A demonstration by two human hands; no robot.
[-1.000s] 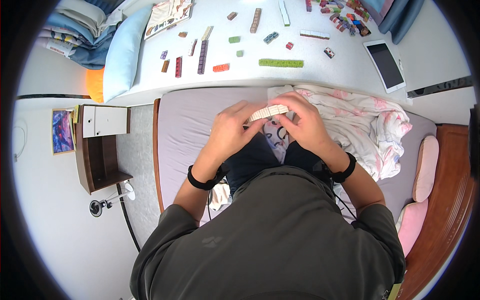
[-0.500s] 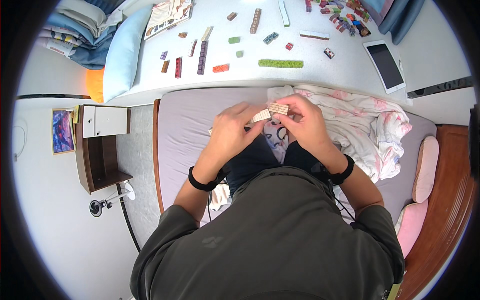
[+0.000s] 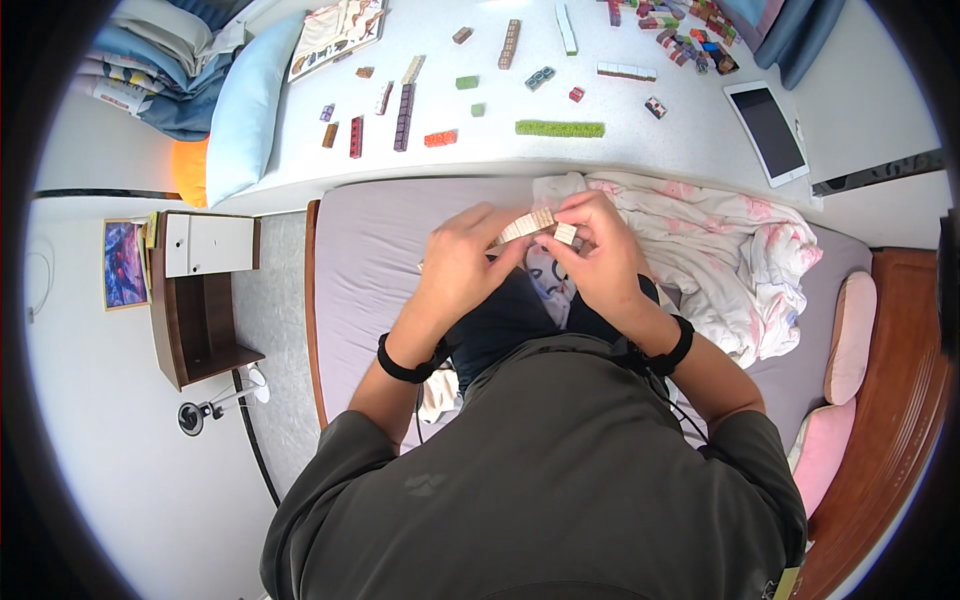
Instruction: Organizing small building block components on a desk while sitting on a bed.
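Gripping a pale strip (image 3: 527,225) in closed fingers, left hand (image 3: 462,258) hung over the bed (image 3: 365,250); right hand (image 3: 605,255) pinched a pale block (image 3: 565,234) just beside the strip's right end. Green strip (image 3: 560,129), orange strip (image 3: 440,138) and tablet (image 3: 766,134) lay on the white table (image 3: 670,145) beyond.

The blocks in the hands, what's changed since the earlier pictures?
At first the right hand pinched the right end of the pale row. Now it holds a small block, turned and lowered since the last picture, its squarish face showing just below that end. The left hand still holds the row; the green blocks and tablet stayed put.
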